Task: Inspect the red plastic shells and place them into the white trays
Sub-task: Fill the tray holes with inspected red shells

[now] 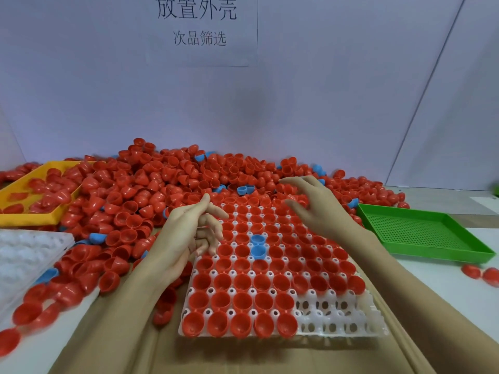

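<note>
Head view: both grips empty, left hand (189, 233) loosely curled, right hand (313, 206) spread over red shells (129, 201); I'd pinch one, check it, seat it in white tray's (337, 319) bare near-right cups.

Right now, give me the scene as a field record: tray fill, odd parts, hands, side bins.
white tray: mostly filled with red shells, open side up; near-right corner pockets empty
blue shells: two seated mid-tray
left hand: open, holds nothing
right hand: fingers spread over the far pile; grip unclear
yellow tray: holds red shells
green tray: no shells visible
</note>
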Available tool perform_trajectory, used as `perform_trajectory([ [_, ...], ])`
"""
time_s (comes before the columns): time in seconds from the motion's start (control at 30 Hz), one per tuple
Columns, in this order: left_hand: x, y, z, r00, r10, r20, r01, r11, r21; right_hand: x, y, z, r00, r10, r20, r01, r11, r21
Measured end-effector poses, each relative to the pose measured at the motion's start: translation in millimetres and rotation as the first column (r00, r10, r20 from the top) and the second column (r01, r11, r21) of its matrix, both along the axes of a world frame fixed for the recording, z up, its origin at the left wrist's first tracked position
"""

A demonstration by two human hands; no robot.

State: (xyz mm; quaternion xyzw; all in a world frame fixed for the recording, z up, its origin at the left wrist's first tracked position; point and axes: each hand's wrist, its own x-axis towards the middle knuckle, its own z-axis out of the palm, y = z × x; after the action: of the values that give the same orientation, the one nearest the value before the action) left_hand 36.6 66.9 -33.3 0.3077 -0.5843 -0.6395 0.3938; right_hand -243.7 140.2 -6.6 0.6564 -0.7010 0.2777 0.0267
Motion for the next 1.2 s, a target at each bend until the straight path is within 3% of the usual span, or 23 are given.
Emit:
perform_trajectory([
  [0.17, 2, -5, 2, 0.999, 0.026, -0.03, -0.026, 0.999, 0.026, -26, -33, -12, 0.984, -0.048, -0.171, 0.071, 0.989, 0.129],
  [0.3, 4, -6, 3, 0.999, 0.028, -0.036, -0.027, 0.999, 0.032, -29, -34, -20, 0.987, -0.086, -0.139, 0.099, 0.991, 0.09],
  [0.37, 3, -4, 4, 0.999, 0.025, -0.03, -0.024, 0.999, 0.032, -27, -29, -22, 0.994, -0.085, -0.071, 0.085, 0.996, -0.005],
  [0.53, -6, 13, 6, 0.998, -0.036, 0.058, 0.042, 0.995, -0.094, -1, 4, -20, 0.956, 0.081, 0.28, -0.025, 0.98, -0.198],
  [0.67, -20, 29, 5, 0.986, -0.044, 0.158, 0.086, 0.959, -0.27, 27, 37, -12, 0.844, 0.244, 0.478, -0.193, 0.969, -0.154],
  [0.8, -26, 39, 1, 0.958, 0.007, 0.288, 0.138, 0.866, -0.48, 46, 62, -3, 0.686, 0.331, 0.648, -0.383, 0.921, -0.065],
  [0.93, -30, 46, -2, 0.965, 0.08, 0.248, 0.095, 0.778, -0.621, 51, 76, 0, 0.573, 0.332, 0.749, -0.471, 0.882, -0.031],
  [1.03, -29, 45, -1, 0.97, 0.131, 0.205, 0.034, 0.762, -0.647, 51, 75, -3, 0.494, 0.322, 0.808, -0.474, 0.878, -0.06],
  [1.2, -30, 43, -2, 0.973, 0.156, 0.17, 0.007, 0.717, -0.697, 48, 70, -13, 0.475, 0.349, 0.808, -0.476, 0.874, -0.097],
])
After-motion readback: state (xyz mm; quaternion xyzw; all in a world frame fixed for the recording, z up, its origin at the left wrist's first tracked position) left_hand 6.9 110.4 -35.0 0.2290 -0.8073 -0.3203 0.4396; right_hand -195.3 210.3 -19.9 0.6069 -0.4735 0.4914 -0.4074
